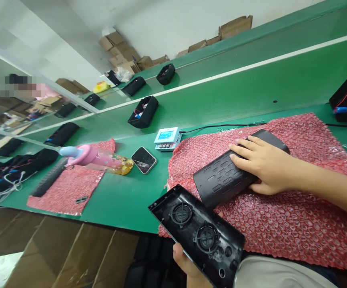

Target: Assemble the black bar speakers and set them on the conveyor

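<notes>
While the right hand [260,164] lies across a dark gray speaker case [213,178], the left hand [188,266] holds an open black shell [195,228] near the front edge of the green counter [116,196]. The right grip is around the case, with fingers at its far edge and thumb at its near edge. The left grip is closed on the shell, with the thumb on the rim. Two round speaker grilles [181,214] show inside the shell. The case sits on a big sheet of red bubble wrap [278,224], and the shell is just beside it. A small blue and white meter [166,139] with a black cord [218,125] is by the back of the wrap. Left of that are a phone [144,160] and a pink bottle [92,157] with a blue top. Farther back is a black box [143,113] with wires inside.
</notes>
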`<state>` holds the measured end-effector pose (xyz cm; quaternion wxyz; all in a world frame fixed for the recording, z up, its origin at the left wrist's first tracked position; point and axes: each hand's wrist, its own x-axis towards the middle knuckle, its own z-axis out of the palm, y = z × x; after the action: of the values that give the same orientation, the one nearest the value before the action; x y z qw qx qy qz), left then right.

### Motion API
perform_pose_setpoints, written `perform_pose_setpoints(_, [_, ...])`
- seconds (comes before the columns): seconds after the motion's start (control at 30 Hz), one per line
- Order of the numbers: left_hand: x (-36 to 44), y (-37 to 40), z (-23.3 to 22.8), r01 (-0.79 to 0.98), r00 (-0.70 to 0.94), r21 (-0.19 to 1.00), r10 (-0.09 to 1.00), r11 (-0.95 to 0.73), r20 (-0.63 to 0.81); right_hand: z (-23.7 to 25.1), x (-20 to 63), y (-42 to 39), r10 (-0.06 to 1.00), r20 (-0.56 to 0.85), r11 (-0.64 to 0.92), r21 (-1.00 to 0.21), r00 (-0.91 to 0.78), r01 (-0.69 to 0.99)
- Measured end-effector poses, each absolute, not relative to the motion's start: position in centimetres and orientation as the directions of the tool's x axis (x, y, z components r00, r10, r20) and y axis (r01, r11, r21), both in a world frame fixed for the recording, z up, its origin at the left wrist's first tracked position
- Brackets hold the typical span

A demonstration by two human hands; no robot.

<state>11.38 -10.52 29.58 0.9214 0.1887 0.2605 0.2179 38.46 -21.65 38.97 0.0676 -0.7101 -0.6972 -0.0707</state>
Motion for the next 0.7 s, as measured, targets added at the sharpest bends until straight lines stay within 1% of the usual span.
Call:
perform_pose_setpoints(0.17, [10.6, -10.2, 28.7, -0.334, 0.718, 0.483, 0.550, 0.810, -0.426, 38.7, 38.3, -21.7, 0.975, 0.220, -0.004, 0.027, -0.002, 1.000])
perform_pose_setpoints(0.33, [9.8, -9.9, 27.6, -0.357, 0.706, 0.495, 0.575, 0.793, -0.413, 38.6, 38.1, -21.7, 0.975, 0.222, -0.039, 0.018, 0.034, 0.999])
perform_pose_setpoints(0.57, [9.7, -9.8, 27.6, -0.333, 0.703, 0.466, 0.545, 0.820, -0.457, 38.4, 37.9, -21.6, 0.974, 0.223, -0.053, 0.009, 0.050, 0.999])
perform_pose_setpoints(0.7, [9.9, -9.8, 27.8, -0.329, 0.733, 0.470, 0.535, 0.819, -0.420, 38.4, 37.6, -21.5, 0.973, 0.217, -0.086, -0.005, 0.085, 0.996])
